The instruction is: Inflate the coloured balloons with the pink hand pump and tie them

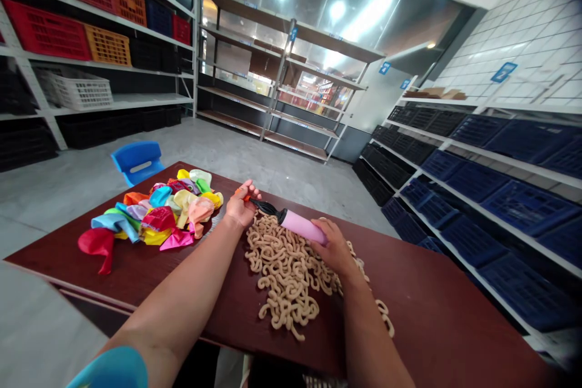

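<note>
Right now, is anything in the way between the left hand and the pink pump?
Nothing I can see blocks it. The left hand is right by the black nozzle of the pink balloon pump, where something orange, probably a balloon, shows. The right hand holds the pump.

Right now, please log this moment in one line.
left hand holds orange item | right hand grips pink pump | table: balloons, beige curls
</note>
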A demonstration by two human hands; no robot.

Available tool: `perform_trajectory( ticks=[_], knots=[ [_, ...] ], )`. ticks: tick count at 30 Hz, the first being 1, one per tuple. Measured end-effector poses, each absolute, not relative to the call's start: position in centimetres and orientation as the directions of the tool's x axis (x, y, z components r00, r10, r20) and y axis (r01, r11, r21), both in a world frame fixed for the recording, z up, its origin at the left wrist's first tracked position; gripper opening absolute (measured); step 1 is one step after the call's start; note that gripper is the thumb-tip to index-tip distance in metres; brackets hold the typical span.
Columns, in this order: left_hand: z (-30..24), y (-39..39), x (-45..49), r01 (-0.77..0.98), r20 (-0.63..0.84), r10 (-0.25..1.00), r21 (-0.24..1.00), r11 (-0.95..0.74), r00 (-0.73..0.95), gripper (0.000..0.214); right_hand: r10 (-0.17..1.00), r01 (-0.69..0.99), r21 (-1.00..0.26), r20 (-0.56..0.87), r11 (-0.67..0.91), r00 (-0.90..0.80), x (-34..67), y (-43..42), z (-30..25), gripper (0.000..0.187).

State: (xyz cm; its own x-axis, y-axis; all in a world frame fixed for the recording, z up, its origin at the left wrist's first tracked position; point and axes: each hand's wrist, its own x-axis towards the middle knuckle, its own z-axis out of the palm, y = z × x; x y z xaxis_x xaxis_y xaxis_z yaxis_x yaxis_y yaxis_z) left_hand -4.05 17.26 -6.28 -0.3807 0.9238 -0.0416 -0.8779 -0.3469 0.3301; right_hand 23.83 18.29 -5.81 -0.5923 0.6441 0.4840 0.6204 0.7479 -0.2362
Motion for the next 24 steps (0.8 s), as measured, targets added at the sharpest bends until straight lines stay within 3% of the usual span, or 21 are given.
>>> perform_trajectory(
  ticks=[12,20,24],
  knots=[
    [-6.8,18.0,-3.3,-0.826,-0.093,0.880,0.404,-0.394,-0.466,0.011,0.621,0.603,-0.231,0.520,0.763,-0.587,22.9,17.6,-5.8,0.049],
    [-6.3,17.2,-2.3,-0.901,-0.145,0.923,0.317,-0.297,-0.356,0.020,0.603,0.583,-0.217,0.498,0.783,-0.624,21.8,16.7,-5.5,0.048],
    [-6.0,16.9,-2.4,-0.935,-0.101,0.962,0.279,-0.218,-0.255,0.011,0.626,0.633,-0.158,0.449,0.758,-0.638,21.6,17.0,-5.8,0.054]
  ],
)
